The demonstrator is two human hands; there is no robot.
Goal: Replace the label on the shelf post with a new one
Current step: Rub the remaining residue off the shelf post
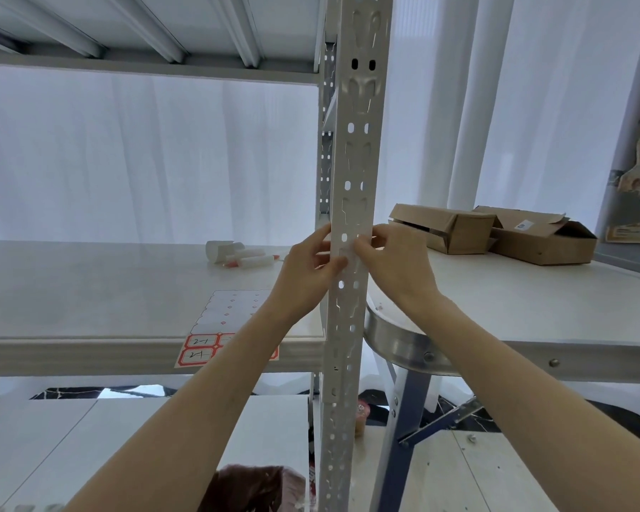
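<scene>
Here, the shelf board (89, 286) meets the left edge of the upright shelf post (352, 179), open room lies to the post's right, the left hand (305, 269) curls round the post's left edge, and the right hand (394, 262) pinches the small pale label (345, 253) on the post's front face.

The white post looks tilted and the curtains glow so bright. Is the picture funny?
Head view: the wide-angle lens tilts the white perforated metal shelf post; head view: light glowing through the white curtains washes colours pale; head view: the pale label between the left hand and right hand barely stands out.
</scene>
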